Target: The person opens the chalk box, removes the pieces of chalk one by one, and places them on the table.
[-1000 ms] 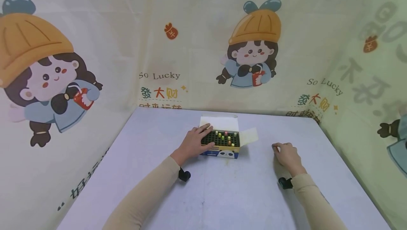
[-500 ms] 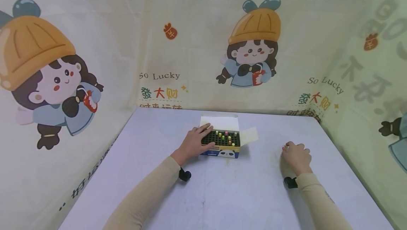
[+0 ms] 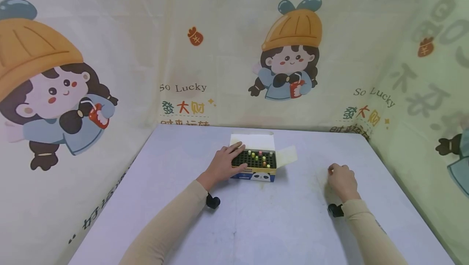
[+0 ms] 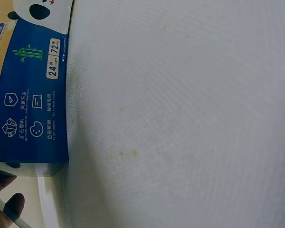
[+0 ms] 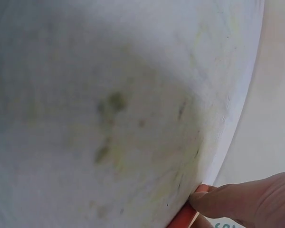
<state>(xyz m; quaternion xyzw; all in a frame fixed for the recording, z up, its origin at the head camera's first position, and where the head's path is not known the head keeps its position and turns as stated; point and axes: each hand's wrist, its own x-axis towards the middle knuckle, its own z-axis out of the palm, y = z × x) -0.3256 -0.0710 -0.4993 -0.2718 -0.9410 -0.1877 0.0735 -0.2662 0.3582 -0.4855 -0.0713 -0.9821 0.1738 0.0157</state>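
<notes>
In the head view, a blue and yellow box (image 3: 261,176) with a panda print stands with its lid flap raised. Its black holed tray (image 3: 240,159) holds several coloured sticks (image 3: 264,159). My left hand (image 3: 223,165) lies over the box's left end, fingers spread. My right hand (image 3: 343,182) is low over the table to the right, well apart from the box. In the right wrist view its fingers (image 5: 232,197) pinch an orange-red stick (image 5: 183,217) close to the table surface. The left wrist view shows the box's printed side (image 4: 35,90) and partial fingertips below.
The white table (image 3: 271,228) has faint yellowish and dark smudges, seen closely in the right wrist view. A white side flap (image 3: 286,157) sticks out from the box toward the right. Printed cloth (image 3: 227,69) hangs behind and on both sides.
My right hand has moved to the right from where it was a second ago, and has barely shifted since half a second ago. The left hand stays on the box.
</notes>
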